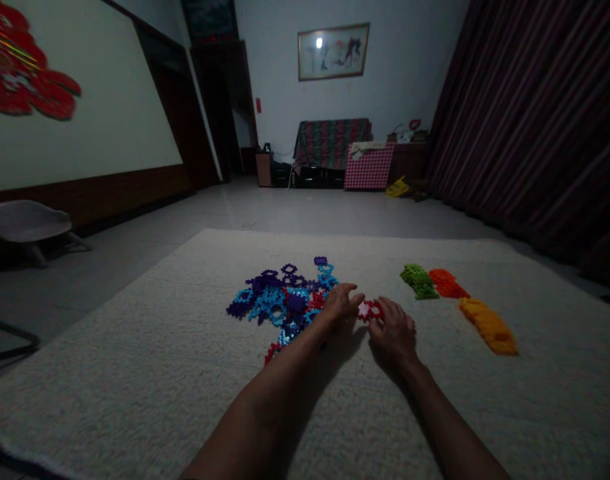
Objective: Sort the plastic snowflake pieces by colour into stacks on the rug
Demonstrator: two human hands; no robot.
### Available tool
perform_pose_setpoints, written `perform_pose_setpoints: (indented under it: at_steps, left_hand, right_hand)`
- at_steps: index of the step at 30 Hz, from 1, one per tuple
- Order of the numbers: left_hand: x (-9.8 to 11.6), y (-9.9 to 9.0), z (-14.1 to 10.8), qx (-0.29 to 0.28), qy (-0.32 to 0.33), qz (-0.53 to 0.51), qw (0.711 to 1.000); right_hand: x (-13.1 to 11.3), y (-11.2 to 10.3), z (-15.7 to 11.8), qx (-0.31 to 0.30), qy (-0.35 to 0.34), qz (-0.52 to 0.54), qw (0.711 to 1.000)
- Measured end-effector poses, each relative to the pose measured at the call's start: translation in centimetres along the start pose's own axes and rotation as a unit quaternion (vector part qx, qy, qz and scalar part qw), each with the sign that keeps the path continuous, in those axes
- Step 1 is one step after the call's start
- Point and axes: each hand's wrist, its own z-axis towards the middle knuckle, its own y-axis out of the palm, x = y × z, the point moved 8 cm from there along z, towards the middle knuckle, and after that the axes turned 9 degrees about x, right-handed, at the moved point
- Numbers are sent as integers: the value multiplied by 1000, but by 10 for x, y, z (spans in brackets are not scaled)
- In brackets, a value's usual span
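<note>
Dim room, pale rug [135,373]. Green [419,281], red-orange [447,283], orange [489,325] stacks sorted; mixed pile [285,297] remains. Both hands [341,303] [395,330] pinch red piece [369,310].

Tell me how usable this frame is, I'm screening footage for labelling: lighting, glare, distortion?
Head view: dim room, yet the toy pieces' colours read clearly; a lamp glares off the framed picture; wide-angle bending tilts the walls and curtain; both hands, left hand and right hand, cast soft shadows on the rug around the red piece.
</note>
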Motion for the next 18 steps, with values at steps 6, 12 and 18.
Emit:
perform_pose_setpoints:
  at_steps: [6, 12, 18]
  left_hand:
    - [-61, -80, -13, 60, -49, 129, 989]
    - [-118, -121, -33, -8, -30, 195, 980]
    - [-129, -115, -48, -39, -5, 166, 985]
  right_hand:
    - [-83, 28, -6, -11, -81, 115, 990]
    - [-133, 62, -9, -52, -73, 171, 981]
    - [-113, 70, -9, -14, -18, 179, 984]
